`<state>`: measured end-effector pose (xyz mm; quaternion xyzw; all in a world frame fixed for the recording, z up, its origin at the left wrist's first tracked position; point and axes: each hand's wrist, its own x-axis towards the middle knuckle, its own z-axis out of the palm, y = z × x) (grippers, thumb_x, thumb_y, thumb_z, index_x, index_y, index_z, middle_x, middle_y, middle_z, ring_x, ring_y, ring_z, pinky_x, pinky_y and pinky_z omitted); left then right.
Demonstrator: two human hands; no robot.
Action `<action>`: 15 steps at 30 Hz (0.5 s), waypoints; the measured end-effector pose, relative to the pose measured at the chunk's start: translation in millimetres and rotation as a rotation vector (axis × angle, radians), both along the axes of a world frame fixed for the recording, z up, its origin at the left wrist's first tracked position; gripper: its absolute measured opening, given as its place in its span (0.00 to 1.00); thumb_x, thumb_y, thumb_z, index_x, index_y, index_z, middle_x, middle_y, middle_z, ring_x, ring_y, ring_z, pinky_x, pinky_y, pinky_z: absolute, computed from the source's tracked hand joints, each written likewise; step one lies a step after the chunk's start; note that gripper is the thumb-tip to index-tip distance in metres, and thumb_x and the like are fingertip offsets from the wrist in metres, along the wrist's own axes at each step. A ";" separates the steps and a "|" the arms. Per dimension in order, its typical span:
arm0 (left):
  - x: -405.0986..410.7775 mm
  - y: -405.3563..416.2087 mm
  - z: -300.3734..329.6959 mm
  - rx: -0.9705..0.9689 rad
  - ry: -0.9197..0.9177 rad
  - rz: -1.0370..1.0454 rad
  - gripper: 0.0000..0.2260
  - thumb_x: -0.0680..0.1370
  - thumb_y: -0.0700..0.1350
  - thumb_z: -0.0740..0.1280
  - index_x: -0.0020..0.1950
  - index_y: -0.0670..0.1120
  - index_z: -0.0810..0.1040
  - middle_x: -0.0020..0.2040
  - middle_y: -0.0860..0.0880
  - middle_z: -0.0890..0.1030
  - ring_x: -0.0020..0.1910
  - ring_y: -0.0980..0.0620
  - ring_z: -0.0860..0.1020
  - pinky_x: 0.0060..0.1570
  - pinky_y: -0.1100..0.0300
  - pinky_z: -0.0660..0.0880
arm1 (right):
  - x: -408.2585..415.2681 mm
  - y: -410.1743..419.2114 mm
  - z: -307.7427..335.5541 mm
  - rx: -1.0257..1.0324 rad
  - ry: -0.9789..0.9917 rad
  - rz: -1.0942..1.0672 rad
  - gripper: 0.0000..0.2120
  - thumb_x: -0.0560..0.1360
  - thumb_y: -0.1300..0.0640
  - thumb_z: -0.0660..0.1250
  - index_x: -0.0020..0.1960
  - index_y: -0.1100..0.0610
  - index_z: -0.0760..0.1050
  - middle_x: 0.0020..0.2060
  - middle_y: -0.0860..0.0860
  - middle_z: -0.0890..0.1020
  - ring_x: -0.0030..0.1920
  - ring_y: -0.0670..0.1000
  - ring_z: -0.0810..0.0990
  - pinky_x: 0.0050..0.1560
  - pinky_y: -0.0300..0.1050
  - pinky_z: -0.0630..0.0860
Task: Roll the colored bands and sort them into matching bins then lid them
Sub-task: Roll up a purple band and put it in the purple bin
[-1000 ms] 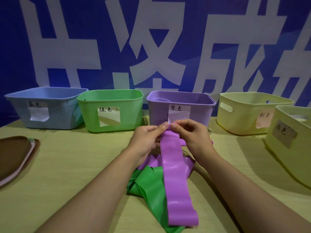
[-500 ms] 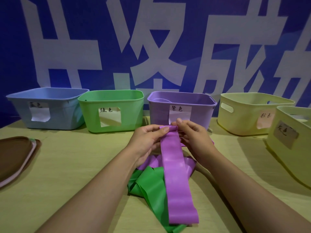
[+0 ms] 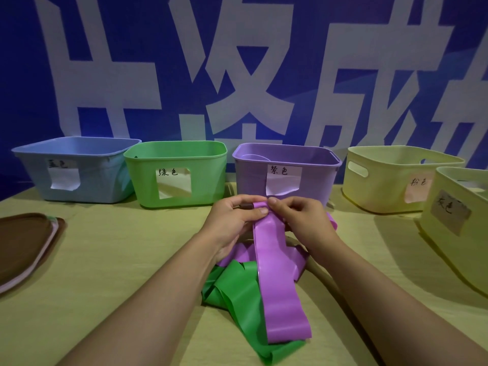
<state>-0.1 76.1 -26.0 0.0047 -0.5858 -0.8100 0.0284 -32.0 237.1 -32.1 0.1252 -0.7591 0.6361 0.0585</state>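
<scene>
Hands, left (image 3: 232, 220) & right (image 3: 301, 220), grip pinching purple band (image 3: 280, 281) top, flat, glossy, over green band (image 3: 237, 299).

I see both bare forearms reaching forward from the bottom edge and converging at centre. My left hand (image 3: 233, 220) and right hand (image 3: 301, 220) are raised side by side, curled fingertips nearly touching, each pinching the same strip end.

Blue wall banner (image 3: 105, 62) (large white characters), yellow-green table (image 3: 118, 260)
</scene>
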 end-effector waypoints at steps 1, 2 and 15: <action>0.2 0.2 0.3 -0.002 0.000 0.001 0.12 0.73 0.27 0.73 0.52 0.40 0.85 0.48 0.37 0.87 0.41 0.45 0.86 0.39 0.59 0.83 | -0.2 0.2 -0.4 -0.012 -0.006 0.008 0.11 0.77 0.48 0.73 0.44 0.56 0.86 0.38 0.53 0.87 0.39 0.49 0.83 0.45 0.49 0.82; 0.3 0.5 0.5 -0.001 -0.001 0.000 0.12 0.73 0.27 0.73 0.53 0.40 0.85 0.48 0.38 0.87 0.41 0.46 0.86 0.39 0.60 0.83 | -0.6 0.1 -0.9 -0.024 -0.011 0.016 0.11 0.77 0.49 0.74 0.44 0.56 0.86 0.39 0.53 0.87 0.40 0.49 0.83 0.46 0.49 0.83; -2.3 1.7 1.0 0.010 -0.064 -0.039 0.13 0.79 0.48 0.73 0.55 0.38 0.86 0.51 0.37 0.86 0.45 0.46 0.85 0.48 0.54 0.84 | -4.8 -1.0 -4.2 -0.174 0.054 0.153 0.07 0.75 0.63 0.74 0.52 0.64 0.83 0.43 0.64 0.85 0.42 0.47 0.83 0.44 0.38 0.81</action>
